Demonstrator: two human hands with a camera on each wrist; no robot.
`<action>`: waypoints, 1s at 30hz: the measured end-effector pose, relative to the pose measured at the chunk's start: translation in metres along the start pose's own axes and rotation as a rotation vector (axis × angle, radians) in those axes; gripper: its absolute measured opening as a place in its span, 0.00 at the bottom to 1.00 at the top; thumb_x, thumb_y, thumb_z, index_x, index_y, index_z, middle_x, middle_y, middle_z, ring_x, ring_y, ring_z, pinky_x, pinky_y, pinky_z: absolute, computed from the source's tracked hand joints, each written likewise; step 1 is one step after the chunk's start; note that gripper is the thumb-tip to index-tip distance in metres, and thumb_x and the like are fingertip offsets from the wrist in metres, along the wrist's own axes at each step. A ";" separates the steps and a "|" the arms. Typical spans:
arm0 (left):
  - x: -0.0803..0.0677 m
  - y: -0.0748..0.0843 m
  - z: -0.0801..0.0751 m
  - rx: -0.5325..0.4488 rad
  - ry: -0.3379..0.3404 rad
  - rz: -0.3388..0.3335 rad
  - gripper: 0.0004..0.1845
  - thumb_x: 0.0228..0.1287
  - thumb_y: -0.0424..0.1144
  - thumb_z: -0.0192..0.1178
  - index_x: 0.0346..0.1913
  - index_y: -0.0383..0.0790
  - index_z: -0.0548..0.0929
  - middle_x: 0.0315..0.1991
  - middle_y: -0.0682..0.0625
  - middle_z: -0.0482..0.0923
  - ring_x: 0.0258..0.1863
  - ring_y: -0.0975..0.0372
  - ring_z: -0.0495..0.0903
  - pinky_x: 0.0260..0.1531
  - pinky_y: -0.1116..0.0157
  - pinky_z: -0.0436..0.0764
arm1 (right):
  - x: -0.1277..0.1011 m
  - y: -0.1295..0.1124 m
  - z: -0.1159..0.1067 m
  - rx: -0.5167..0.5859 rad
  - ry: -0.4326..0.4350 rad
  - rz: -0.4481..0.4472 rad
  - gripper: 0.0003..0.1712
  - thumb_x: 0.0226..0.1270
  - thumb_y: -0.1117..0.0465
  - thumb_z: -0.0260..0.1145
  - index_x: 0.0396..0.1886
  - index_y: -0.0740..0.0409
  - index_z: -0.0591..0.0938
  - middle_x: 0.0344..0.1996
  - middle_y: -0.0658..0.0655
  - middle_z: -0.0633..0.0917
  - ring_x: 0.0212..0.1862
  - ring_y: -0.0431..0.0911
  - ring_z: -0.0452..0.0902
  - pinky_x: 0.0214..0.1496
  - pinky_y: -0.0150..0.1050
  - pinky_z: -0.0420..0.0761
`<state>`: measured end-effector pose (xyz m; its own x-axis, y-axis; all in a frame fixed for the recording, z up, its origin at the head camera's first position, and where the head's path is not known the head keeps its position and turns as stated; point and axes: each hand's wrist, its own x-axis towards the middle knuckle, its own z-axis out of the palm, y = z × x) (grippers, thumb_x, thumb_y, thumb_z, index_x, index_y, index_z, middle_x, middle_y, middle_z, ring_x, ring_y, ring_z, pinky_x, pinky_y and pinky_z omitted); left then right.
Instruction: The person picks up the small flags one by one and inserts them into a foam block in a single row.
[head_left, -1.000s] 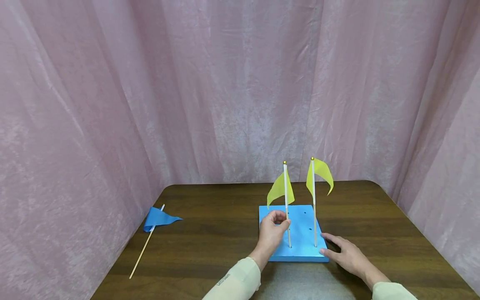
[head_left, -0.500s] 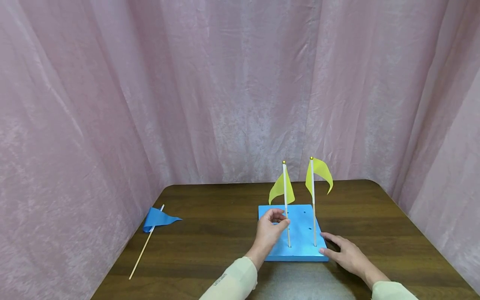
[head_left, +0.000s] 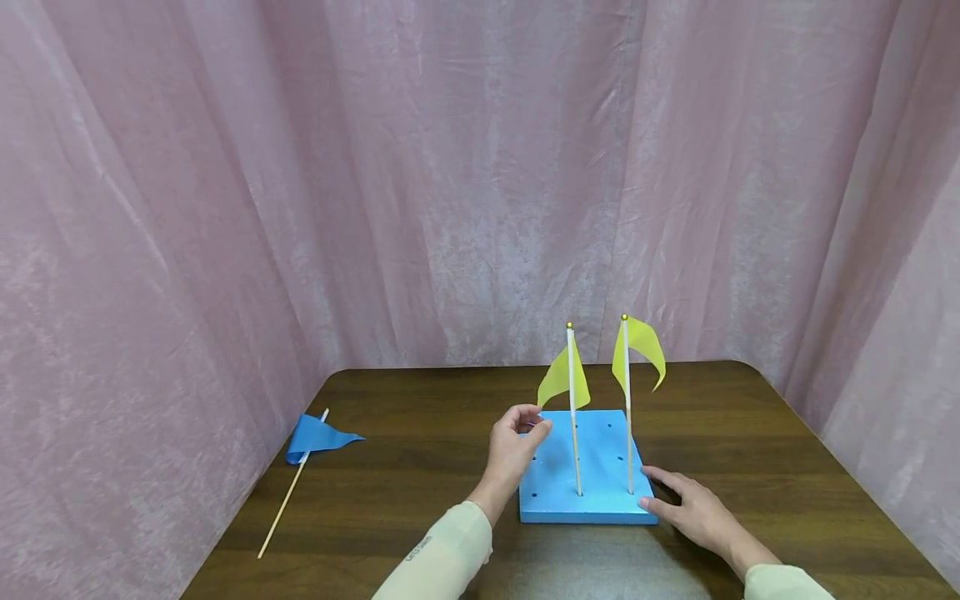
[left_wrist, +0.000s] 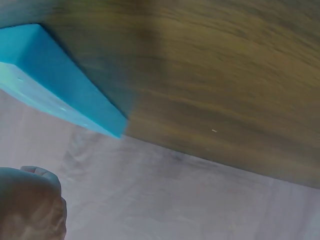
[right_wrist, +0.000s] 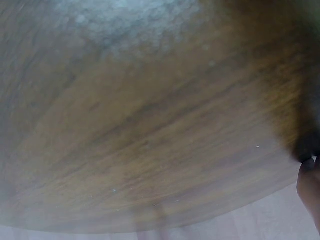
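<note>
A light blue block (head_left: 600,471) with rows of small holes lies on the table. Two yellow flags, a left one (head_left: 558,379) and a right one (head_left: 643,340), stand upright on thin sticks in its near row of holes. My left hand (head_left: 510,454) holds nothing; its loosely bent fingers hover over the block's left edge, just left of the left stick. On the right edge of the block rest the fingertips of my right hand (head_left: 696,510), fingers relaxed. The left wrist view shows a corner of the block (left_wrist: 70,85) beside part of the left hand (left_wrist: 32,205).
Over at the left of the brown wooden table (head_left: 420,500) lies a blue triangular flag (head_left: 317,435), its stick slanting toward the near left edge. Pink curtains (head_left: 480,208) hang around the table's back and sides.
My left hand has let go of the left yellow flag's stick and moved left, away from it. That flag stays upright in the block. My right hand has stayed at the block's edge.
</note>
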<state>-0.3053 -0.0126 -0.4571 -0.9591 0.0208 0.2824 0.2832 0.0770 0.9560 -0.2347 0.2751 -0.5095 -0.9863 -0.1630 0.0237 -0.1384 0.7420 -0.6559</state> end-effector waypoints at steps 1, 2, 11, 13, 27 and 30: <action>0.002 -0.001 -0.003 0.008 0.009 0.006 0.13 0.60 0.37 0.69 0.46 0.36 0.83 0.36 0.51 0.82 0.36 0.62 0.76 0.38 0.66 0.77 | 0.000 0.000 0.000 0.002 -0.001 0.001 0.40 0.67 0.39 0.64 0.70 0.59 0.72 0.65 0.71 0.73 0.66 0.71 0.64 0.58 0.69 0.67; 0.004 -0.001 -0.007 0.013 0.018 0.008 0.13 0.60 0.37 0.69 0.46 0.36 0.83 0.36 0.51 0.82 0.36 0.62 0.76 0.38 0.66 0.77 | 0.000 0.000 -0.001 0.003 -0.002 0.003 0.40 0.67 0.39 0.64 0.70 0.58 0.72 0.65 0.71 0.73 0.66 0.71 0.64 0.59 0.70 0.67; 0.022 -0.013 -0.053 0.089 0.085 0.023 0.12 0.61 0.38 0.68 0.44 0.36 0.83 0.36 0.50 0.81 0.35 0.62 0.76 0.36 0.68 0.76 | -0.001 0.000 0.000 -0.004 0.005 0.008 0.40 0.66 0.39 0.65 0.70 0.58 0.73 0.64 0.70 0.73 0.66 0.71 0.64 0.59 0.69 0.67; 0.025 -0.015 -0.066 0.106 0.106 0.025 0.12 0.61 0.37 0.68 0.44 0.36 0.83 0.36 0.49 0.81 0.35 0.61 0.76 0.35 0.68 0.76 | -0.001 0.000 0.000 -0.001 0.006 0.008 0.40 0.66 0.39 0.65 0.70 0.58 0.73 0.64 0.70 0.73 0.66 0.71 0.64 0.59 0.69 0.67; 0.022 -0.045 -0.163 0.330 0.265 -0.073 0.17 0.67 0.43 0.65 0.52 0.34 0.82 0.43 0.45 0.82 0.42 0.55 0.79 0.40 0.60 0.78 | -0.001 0.000 0.000 -0.004 0.004 0.016 0.40 0.66 0.38 0.65 0.70 0.58 0.73 0.64 0.70 0.73 0.66 0.71 0.64 0.59 0.69 0.67; 0.022 -0.048 -0.189 0.381 0.298 -0.091 0.18 0.68 0.44 0.64 0.53 0.36 0.82 0.46 0.43 0.81 0.45 0.53 0.80 0.43 0.57 0.79 | -0.001 -0.001 0.000 -0.005 0.006 0.014 0.40 0.66 0.38 0.65 0.70 0.58 0.73 0.64 0.70 0.73 0.66 0.71 0.64 0.59 0.68 0.68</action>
<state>-0.3396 -0.2038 -0.4816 -0.9219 -0.2848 0.2626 0.1240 0.4254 0.8965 -0.2338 0.2745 -0.5088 -0.9887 -0.1488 0.0188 -0.1249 0.7477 -0.6522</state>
